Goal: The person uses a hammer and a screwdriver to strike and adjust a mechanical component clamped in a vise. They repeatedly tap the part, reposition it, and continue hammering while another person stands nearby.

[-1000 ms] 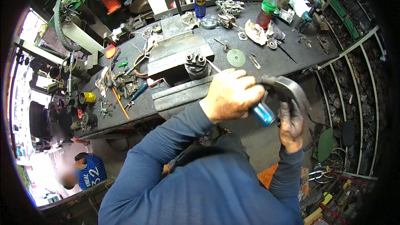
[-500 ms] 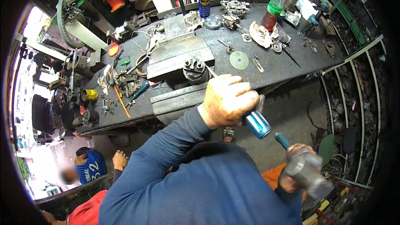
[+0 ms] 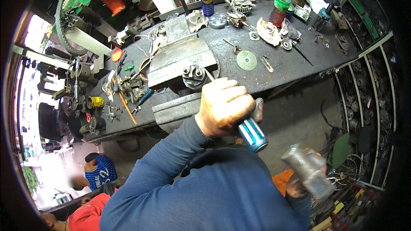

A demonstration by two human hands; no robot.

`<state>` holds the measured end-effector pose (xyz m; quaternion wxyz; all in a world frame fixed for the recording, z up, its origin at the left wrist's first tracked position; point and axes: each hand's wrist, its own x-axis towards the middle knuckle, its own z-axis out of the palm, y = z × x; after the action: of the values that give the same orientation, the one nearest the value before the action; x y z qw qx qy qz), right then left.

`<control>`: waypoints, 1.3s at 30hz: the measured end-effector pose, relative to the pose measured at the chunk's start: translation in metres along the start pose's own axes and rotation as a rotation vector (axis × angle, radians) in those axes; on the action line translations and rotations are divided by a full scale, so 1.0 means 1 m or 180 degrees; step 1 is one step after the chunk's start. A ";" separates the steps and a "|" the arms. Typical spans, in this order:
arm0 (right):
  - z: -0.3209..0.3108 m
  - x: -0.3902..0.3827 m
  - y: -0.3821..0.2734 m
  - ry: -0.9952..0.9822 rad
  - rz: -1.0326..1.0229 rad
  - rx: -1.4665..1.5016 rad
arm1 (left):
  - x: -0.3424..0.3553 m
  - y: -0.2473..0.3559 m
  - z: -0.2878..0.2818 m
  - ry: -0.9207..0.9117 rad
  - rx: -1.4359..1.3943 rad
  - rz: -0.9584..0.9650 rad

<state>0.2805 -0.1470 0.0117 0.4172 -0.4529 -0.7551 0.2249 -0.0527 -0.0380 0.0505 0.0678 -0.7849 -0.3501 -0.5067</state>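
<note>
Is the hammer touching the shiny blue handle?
Apart. The head view shows grey floor between the hammer and the blue handle, which the left hand grips.

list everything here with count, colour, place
bench: one, black, across centre
vise: one, grey, bench edge
round part: one, dark, in vise
held tool: one, blue, near round part
hammer: one, grey, lower right
spray can: one, blue, bench back
large bottle: one, green-topped, bench back
flat disc: one, green, right of vise
tin: one, yellow, bench left
small metal parts: many, mostly grey, across bench
shelves: several, pale, far right
people: two, blue and red, lower left
left hand: one, blue-sleeved, gripping held tool
right hand: one, blue-sleeved, gripping hammer
</note>
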 end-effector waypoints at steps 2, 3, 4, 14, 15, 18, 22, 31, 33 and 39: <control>0.000 0.002 0.004 0.0381 0.0719 0.0317 | 0.000 0.000 0.001 -0.0057 -0.0098 -0.0077; 0.016 0.001 0.001 0.1050 0.0786 0.0726 | 0.000 -0.003 -0.001 -0.0215 -0.0195 0.0004; 0.023 0.006 0.002 0.1442 0.0838 0.1022 | -0.002 -0.005 -0.006 -0.0374 -0.0289 0.0073; 0.034 0.041 0.072 0.0062 0.0877 0.0277 | -0.018 0.006 -0.007 -0.0903 -0.0196 0.0298; 0.035 0.039 0.076 0.0038 0.1105 0.0479 | -0.018 0.007 -0.006 -0.0941 -0.0148 0.0297; 0.038 0.036 0.096 -0.0041 0.1244 0.0507 | -0.018 0.008 -0.004 -0.0981 0.0013 0.0302; 0.036 0.046 0.103 -0.0245 0.1344 0.0441 | -0.015 0.000 -0.002 -0.0942 0.0143 0.0260; 0.035 0.076 0.074 -0.0271 0.0819 -0.0119 | -0.016 -0.006 -0.026 -0.0872 -0.0474 0.0226; 0.029 0.076 0.068 -0.0341 0.0835 -0.0172 | -0.018 -0.011 -0.036 -0.0807 -0.0732 0.0313; 0.030 0.047 0.082 -0.0359 0.1122 0.0161 | -0.031 0.000 -0.023 -0.0878 -0.0525 0.0337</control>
<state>0.2849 -0.0650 -0.0439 0.3396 -0.5543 -0.6804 0.3385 -0.0780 -0.0638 0.0351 -0.0189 -0.8673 -0.2715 -0.4169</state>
